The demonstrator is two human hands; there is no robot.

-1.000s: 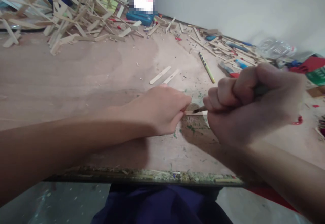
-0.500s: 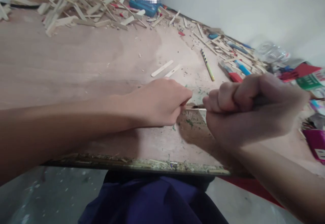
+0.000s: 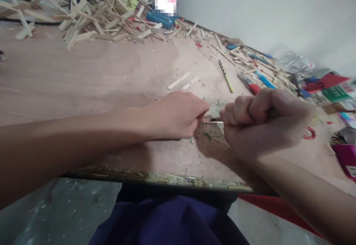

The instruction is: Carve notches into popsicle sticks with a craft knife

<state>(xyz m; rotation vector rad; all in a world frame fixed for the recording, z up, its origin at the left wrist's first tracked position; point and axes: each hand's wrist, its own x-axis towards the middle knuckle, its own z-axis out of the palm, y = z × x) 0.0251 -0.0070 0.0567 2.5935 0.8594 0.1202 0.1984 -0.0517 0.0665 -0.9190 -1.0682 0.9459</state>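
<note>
My left hand (image 3: pixel 178 113) is closed and lies low on the table, its fingers pinching a thin flat wooden stick (image 3: pixel 207 121) whose end sticks out to the right. A fist is what my right hand (image 3: pixel 264 121) makes, wrapped round a slim tool with a dark tip (image 3: pixel 215 119); most of that tool is hidden inside the fingers, so its kind does not show. The tip meets the stick in the narrow gap between both hands. Just beyond my left hand lie two pale craft sticks (image 3: pixel 179 80), the nearer one partly covered.
A heap of craft sticks (image 3: pixel 83 22) covers the back left of the table. A yellow pencil (image 3: pixel 226 76), a cutter with a red part (image 3: pixel 253 88) and a plastic bottle (image 3: pixel 294 62) lie to the right. Green shavings (image 3: pixel 207 135) dot the wood near the front edge.
My right fist has shifted a little to the left, and a red ring shows behind it. My left hand keeps its grip on the stick. The view has tilted slightly.
</note>
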